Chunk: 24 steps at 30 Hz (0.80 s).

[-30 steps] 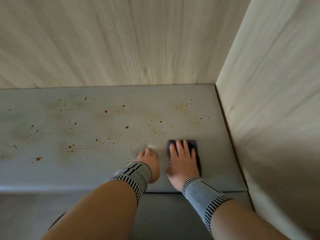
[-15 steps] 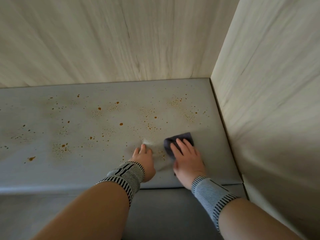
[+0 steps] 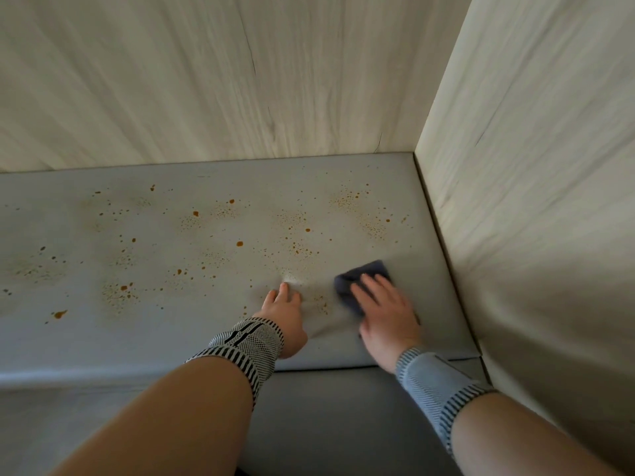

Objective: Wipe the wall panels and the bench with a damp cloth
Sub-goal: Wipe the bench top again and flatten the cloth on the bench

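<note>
A grey padded bench (image 3: 137, 338) fills the lower half of the view, speckled with orange-brown spots. My right hand (image 3: 385, 310) presses flat, fingers straight, on a dark blue-grey cloth (image 3: 360, 273) near the bench's right end. My left hand (image 3: 285, 314) rests on the bench just left of the cloth, fingertips pushing into the padding. Pale wood-grain wall panels stand behind (image 3: 206, 80) and to the right (image 3: 536, 166) of the bench. Both wrists wear striped knitted bands.
The right wall panel meets the bench close beside my right hand. The bench's front edge (image 3: 103, 376) runs below my wrists, with a darker grey front face (image 3: 326, 424) beneath it. Stains spread leftward across the seat.
My right hand has slid the cloth a little away from me and to the right across the bench. My left hand stays pressed in place.
</note>
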{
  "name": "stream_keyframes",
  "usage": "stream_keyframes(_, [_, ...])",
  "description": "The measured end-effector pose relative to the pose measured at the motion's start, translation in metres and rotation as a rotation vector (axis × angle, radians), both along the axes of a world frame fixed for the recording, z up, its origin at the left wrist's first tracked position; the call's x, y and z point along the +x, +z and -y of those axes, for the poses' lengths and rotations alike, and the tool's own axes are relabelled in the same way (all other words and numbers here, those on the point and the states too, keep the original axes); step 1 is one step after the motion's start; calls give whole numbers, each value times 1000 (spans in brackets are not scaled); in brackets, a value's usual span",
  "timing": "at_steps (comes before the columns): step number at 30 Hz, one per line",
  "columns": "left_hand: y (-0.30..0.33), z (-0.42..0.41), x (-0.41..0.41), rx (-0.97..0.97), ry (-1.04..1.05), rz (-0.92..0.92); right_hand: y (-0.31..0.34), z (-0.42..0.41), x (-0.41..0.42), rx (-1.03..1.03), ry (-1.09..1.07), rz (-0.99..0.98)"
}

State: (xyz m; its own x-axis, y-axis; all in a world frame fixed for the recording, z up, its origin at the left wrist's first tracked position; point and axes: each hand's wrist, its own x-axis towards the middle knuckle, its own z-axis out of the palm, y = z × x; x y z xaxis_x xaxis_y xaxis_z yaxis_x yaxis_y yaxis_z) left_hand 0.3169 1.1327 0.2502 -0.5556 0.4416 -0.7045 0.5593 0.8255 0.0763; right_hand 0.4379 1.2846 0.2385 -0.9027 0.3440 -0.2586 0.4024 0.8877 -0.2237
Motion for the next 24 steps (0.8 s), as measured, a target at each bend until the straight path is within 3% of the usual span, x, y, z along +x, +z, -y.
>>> stream_keyframes(3, [0,1,0,1,-5,3,1,-31,5,19,-423,-2])
stream_keyframes(5, [-1,1,2,-6,8,0,5,-22,-6,-21,-596,-3])
stream_keyframes(7, [-3,0,4,-13,13,-8,8,0,-17,-33,-519,-1])
stream_keyframes(10, [-2,0,5,-16,7,-18,7,30,-18,-53,-48,-5])
stream_keyframes(12, [0,1,3,-17,-9,-15,5,22,-13,-45,140,15])
stream_keyframes(14, [2,2,2,-13,-13,-9,-1,-4,-8,-9,56,14])
stream_keyframes(19, [-2,1,5,-18,13,-12,1,-29,-10,-19,-666,-37])
stream_keyframes(21, [-3,-2,7,-35,21,-19,7,-3,-22,-47,-609,-53])
stream_keyframes(24, [-3,-3,8,-48,20,-16,7,36,-17,-61,-143,-58])
